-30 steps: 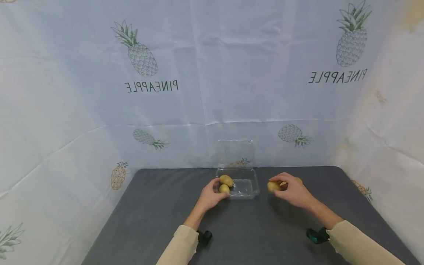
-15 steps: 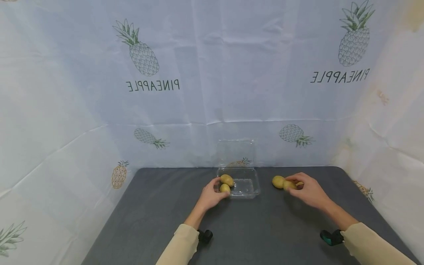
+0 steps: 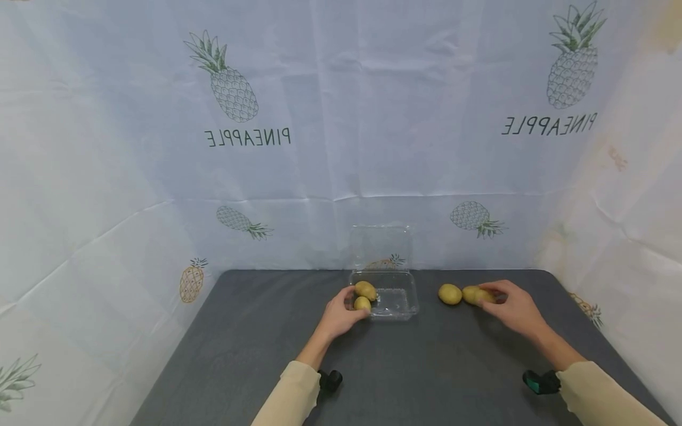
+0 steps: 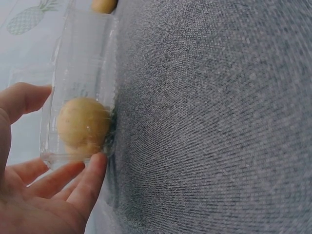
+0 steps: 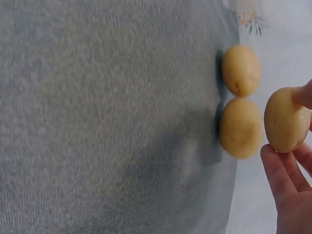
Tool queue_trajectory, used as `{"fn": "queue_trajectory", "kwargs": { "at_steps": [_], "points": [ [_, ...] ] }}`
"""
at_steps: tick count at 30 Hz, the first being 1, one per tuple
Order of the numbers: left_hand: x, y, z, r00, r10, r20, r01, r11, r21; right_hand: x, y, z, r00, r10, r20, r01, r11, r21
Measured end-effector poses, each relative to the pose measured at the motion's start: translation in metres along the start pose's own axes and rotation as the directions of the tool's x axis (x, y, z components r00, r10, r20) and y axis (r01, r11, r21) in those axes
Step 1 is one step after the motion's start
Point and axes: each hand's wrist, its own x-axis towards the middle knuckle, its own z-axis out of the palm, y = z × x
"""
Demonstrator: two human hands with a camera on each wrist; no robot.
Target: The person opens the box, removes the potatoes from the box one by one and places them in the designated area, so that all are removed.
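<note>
Fingers and thumb of my left hand (image 3: 338,312) grip the left front corner of a clear plastic clamshell container (image 3: 396,303), whose lid (image 3: 379,242) stands upright at the back. Inside lie two yellow potatoes, one behind (image 3: 364,290) and one in front (image 3: 362,304); the left wrist view shows a potato (image 4: 84,121) through the wall, the thumb at the rim. To the right of the container, my right hand (image 3: 514,305) pinches a potato (image 5: 285,121) between thumb and fingertips. Two more potatoes rest on the table beside it, the middle one (image 5: 240,127) and the left one (image 3: 450,294).
A dark grey cloth (image 3: 399,367) covers the table. Close behind its far edge hangs a pale curtain (image 3: 330,148) printed with pineapples, which also runs along both sides. Black camera straps sit at each wrist, such as the right strap (image 3: 541,382).
My right hand has moved right along the row, from the leftmost potato to the rightmost. The leftmost one now lies free on the table. My left hand has stayed on the container.
</note>
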Motion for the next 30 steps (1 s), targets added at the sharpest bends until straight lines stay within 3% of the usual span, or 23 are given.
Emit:
{"fn": "queue_trajectory", "kwargs": {
  "at_steps": [9, 19, 30],
  "points": [
    [0.001, -0.001, 0.001, 1.0, 0.008, -0.009, -0.008, 1.0, 0.018, -0.004, 0.018, -0.007, 0.995, 0.096, 0.017, -0.096, 0.995, -0.008],
    [0.0, -0.001, 0.0, 1.0, 0.009, -0.007, -0.009, 1.0, 0.021, -0.001, 0.031, -0.014, 0.99, 0.132, 0.039, -0.13, 0.99, -0.058],
    [0.0, -0.002, 0.0, 1.0, 0.002, -0.007, -0.002, 1.0, 0.02, 0.0, 0.041, -0.009, 0.983, 0.171, 0.062, -0.167, 0.984, -0.07]
  ]
}}
